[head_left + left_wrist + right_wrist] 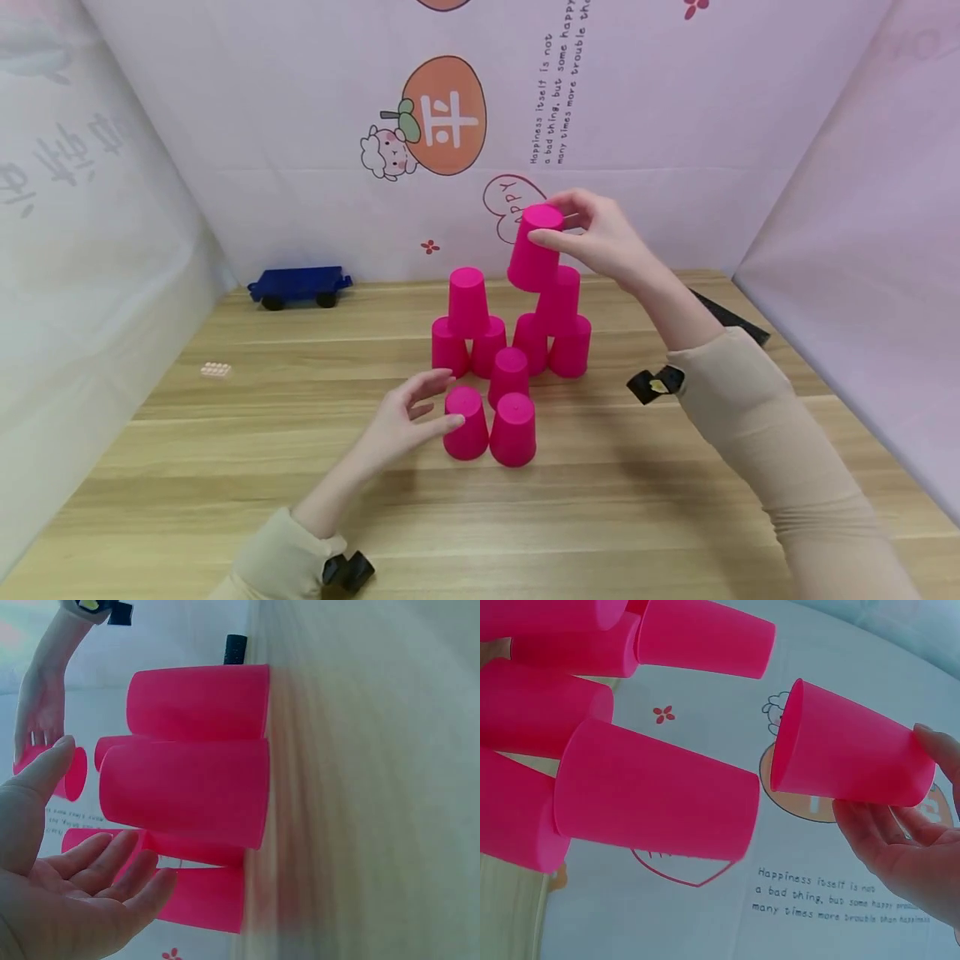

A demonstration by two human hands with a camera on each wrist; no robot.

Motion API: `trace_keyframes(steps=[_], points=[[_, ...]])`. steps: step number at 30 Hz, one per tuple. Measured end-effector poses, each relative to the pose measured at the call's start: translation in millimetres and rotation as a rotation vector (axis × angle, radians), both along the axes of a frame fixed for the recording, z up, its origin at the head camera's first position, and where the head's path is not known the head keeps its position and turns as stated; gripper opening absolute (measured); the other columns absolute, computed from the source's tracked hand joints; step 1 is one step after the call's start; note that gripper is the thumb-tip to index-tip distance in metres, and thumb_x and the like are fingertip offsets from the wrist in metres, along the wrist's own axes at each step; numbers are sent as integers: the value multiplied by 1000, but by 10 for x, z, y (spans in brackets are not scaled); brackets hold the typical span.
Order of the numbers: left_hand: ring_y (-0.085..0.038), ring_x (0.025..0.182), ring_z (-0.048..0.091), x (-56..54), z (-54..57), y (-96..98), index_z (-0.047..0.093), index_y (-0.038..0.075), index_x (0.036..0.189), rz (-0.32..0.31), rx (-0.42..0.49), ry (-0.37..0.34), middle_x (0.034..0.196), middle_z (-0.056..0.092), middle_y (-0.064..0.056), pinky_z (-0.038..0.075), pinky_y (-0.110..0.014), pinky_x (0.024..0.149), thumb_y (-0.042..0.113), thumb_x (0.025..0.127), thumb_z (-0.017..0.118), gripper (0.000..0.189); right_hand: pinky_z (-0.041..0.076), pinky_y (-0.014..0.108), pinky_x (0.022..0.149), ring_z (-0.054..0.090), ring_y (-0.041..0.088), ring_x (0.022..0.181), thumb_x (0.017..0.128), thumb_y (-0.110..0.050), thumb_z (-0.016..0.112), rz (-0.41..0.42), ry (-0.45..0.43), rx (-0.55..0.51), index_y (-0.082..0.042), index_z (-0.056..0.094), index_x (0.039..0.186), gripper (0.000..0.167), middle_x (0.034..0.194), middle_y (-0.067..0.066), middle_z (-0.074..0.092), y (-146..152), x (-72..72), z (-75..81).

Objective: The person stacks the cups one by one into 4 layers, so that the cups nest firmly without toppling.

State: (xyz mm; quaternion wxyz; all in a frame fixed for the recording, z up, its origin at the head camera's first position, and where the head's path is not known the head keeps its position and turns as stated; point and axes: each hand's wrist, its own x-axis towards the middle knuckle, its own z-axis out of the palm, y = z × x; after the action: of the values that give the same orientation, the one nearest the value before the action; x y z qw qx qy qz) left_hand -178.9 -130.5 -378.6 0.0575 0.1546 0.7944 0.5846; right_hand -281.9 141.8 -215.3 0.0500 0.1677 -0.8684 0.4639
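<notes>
Upside down in my right hand (603, 237) is a pink cup (536, 250), pinched between thumb and fingers. It is tilted slightly and hangs above the stacked cups; the right wrist view shows a gap between this held cup (855, 750) and the upper right cup (656, 791). My left hand (405, 425) is spread beside the front left cup (466, 429), thumb and fingers apart; whether it touches that cup I cannot tell. Another cup (513, 433) stands right of it, with one more (510, 371) just behind.
Farther back, an upper left cup (468, 300) and an upper right cup (561, 300) each rest on two lower cups. A blue toy wagon (300, 285) is at the back left, near a small pale studded block (216, 369). Behind my right arm lies a black bar (731, 317).
</notes>
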Motion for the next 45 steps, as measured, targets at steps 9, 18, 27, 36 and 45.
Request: trace_keyframes(steps=[9, 18, 27, 36, 45], points=[[-28, 117, 54, 33, -80, 44, 50, 13, 131, 12, -23, -23, 127, 57, -9, 47, -48, 99, 20, 77, 77, 61, 50, 41, 92, 57, 28, 111, 83, -26, 70, 53, -27, 67, -6, 52, 125, 50, 118, 13, 58, -199, -226, -75], [-25, 112, 56, 30, -89, 80, 50, 9, 130, 7, -21, -34, 123, 58, -7, 50, -45, 95, 17, 75, 78, 62, 52, 40, 85, 57, 29, 109, 84, -23, 70, 86, -75, 225, -5, 51, 126, 50, 118, 15, 58, -261, -340, -173], [-25, 109, 58, 0, -75, 110, 52, 9, 127, 23, -33, -33, 118, 59, -10, 52, -42, 93, 16, 76, 78, 58, 51, 37, 81, 58, 28, 96, 81, -17, 70, 173, -56, 420, 0, 60, 114, 39, 106, 17, 61, -305, -371, -180], [-26, 105, 60, -32, -86, 113, 54, 9, 123, 27, -38, -31, 116, 60, -12, 53, -41, 92, 15, 77, 77, 51, 51, 43, 89, 58, 31, 107, 80, -13, 71, 249, -148, 570, 1, 59, 115, 40, 113, 18, 61, -346, -376, -114], [-26, 105, 61, -28, -84, 110, 55, 9, 122, 24, -45, -24, 117, 60, -11, 52, -41, 92, 15, 78, 77, 50, 50, 44, 92, 56, 33, 111, 81, -11, 70, 285, -152, 650, 2, 58, 119, 42, 117, 20, 60, -387, -383, -84]])
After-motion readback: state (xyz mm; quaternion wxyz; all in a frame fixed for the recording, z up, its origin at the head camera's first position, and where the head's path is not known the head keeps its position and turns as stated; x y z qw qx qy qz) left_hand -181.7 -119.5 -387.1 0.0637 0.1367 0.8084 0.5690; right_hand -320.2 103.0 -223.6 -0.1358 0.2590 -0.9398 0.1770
